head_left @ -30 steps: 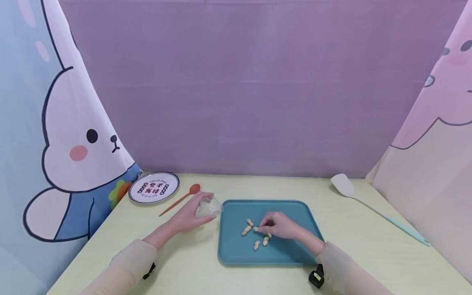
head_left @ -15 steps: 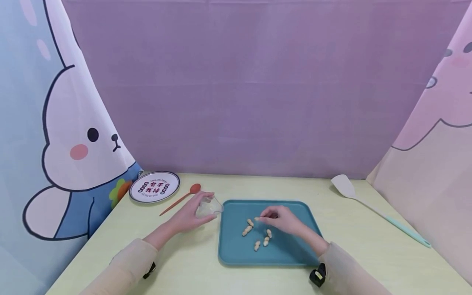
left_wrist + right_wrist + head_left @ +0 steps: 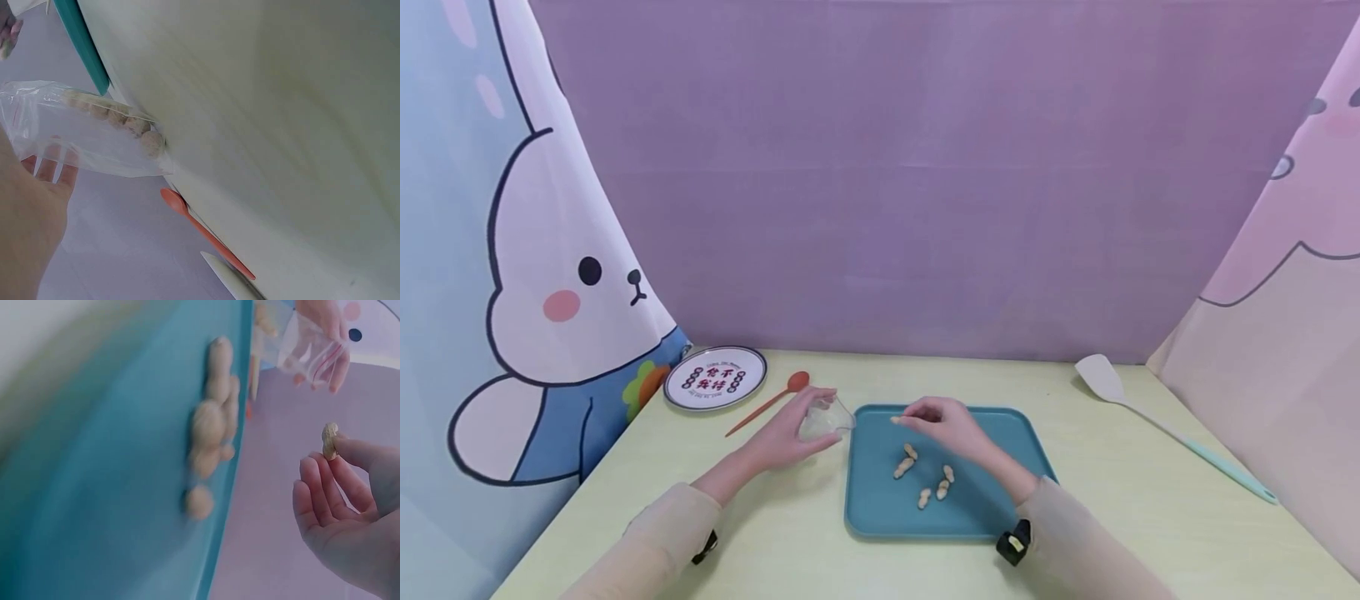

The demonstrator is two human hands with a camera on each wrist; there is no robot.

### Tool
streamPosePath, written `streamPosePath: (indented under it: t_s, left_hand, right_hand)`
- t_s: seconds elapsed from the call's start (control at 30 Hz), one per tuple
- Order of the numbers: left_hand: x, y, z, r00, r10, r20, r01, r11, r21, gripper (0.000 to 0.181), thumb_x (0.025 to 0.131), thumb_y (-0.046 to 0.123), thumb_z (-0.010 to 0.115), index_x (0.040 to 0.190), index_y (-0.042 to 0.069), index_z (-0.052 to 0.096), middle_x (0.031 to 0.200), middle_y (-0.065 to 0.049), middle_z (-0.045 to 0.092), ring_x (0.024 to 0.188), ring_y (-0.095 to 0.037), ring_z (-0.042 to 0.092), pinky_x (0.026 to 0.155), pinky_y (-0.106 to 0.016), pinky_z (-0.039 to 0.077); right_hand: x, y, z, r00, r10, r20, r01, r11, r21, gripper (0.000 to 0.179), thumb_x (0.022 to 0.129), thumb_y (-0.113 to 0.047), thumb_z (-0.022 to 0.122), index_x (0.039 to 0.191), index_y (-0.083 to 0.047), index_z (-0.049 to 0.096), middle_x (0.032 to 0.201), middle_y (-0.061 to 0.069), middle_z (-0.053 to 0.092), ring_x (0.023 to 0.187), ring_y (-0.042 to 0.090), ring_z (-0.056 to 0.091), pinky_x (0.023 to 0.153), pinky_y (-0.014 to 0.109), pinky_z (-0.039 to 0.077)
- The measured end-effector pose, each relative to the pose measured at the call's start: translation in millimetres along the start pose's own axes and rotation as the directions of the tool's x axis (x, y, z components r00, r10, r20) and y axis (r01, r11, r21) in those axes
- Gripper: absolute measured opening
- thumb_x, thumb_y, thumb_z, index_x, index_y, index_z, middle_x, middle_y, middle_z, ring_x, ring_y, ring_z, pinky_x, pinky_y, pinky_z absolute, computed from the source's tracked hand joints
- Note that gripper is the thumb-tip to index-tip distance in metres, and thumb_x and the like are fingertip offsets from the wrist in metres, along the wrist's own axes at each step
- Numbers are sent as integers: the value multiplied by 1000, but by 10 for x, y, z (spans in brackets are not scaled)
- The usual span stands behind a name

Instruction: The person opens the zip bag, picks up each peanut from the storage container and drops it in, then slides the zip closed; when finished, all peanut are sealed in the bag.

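My left hand (image 3: pixel 786 433) holds a clear zip bag (image 3: pixel 826 421) open, just left of the teal tray (image 3: pixel 1000 512). Several peanuts (image 3: pixel 134 125) lie along the bottom of the bag in the left wrist view. Between thumb and fingertips, my right hand (image 3: pixel 951 429) pinches one unshelled peanut (image 3: pixel 329 441). That hand is above the tray's back part, a short way right of the bag's mouth. Below it, several more peanuts (image 3: pixel 904 467) are scattered over the middle of the tray.
At the back left lies a white oval plate (image 3: pixel 715 400) with red lettering. An orange-red spoon (image 3: pixel 767 413) rests between the plate and my left hand. Far to the right is a spatula (image 3: pixel 1157 423) with a pale head and mint handle. A purple cloth (image 3: pixel 880 183) hangs behind the table.
My right hand has lifted the peanut up from among the others and carried it left and back toward the bag. My left hand and the bag have stayed in place.
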State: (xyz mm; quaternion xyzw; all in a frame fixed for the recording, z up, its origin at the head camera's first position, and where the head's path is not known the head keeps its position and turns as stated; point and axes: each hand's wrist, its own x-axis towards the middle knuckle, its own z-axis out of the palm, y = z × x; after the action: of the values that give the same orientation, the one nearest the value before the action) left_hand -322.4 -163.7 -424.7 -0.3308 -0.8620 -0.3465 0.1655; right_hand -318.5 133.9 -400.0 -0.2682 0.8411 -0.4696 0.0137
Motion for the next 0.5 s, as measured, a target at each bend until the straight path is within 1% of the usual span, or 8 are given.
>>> streamPosePath:
  t_s: [0.03, 0.13, 0.3, 0.4, 0.5]
  left_hand:
    - [3, 2, -3, 1000, -4, 3, 4, 1000, -2, 65, 81, 34, 73, 133, 8, 45, 123, -8, 57, 111, -19, 54, 95, -43, 47]
    - [11, -1, -12, 1000, -23, 15, 24, 1000, -15, 66, 81, 35, 73, 134, 8, 45, 124, -8, 57, 112, -19, 54, 95, -43, 47]
    - [12, -24, -9, 999, -28, 20, 28, 999, -21, 68, 81, 36, 73, 134, 5, 45, 124, -7, 56, 112, -18, 54, 96, -43, 46]
    - [7, -30, -8, 999, -30, 20, 31, 999, -21, 67, 81, 38, 72, 134, 8, 45, 124, -4, 56, 113, -17, 54, 96, -43, 46]
    - [4, -33, -9, 999, -37, 26, 37, 999, -18, 67, 81, 41, 71, 134, 12, 44, 124, -2, 55, 114, -16, 53, 97, -42, 46]
  right_hand:
    - [32, -24, 28, 1000, -6, -3, 6, 1000, 4, 22, 89, -32, 63, 101, -14, 68, 96, 13, 68, 87, 35, 62, 73, 42, 53]
    - [129, -109, 121, 999, -31, -19, 31, 1000, 6, 22, 88, -31, 65, 101, -13, 68, 95, 8, 69, 88, 32, 63, 74, 38, 54]
    - [277, -281, 279, 997, -65, -49, 66, 998, 7, 24, 87, -28, 66, 101, -9, 68, 93, 5, 68, 85, 24, 64, 70, 25, 53]
    - [352, -367, 368, 995, -77, -60, 78, 997, 11, 23, 87, -26, 66, 101, -7, 68, 92, 6, 69, 82, 21, 64, 69, 23, 52]
    - [417, -409, 447, 994, -91, -60, 92, 996, 5, 19, 88, -23, 66, 98, -7, 70, 89, 6, 69, 78, 18, 64, 67, 23, 52]
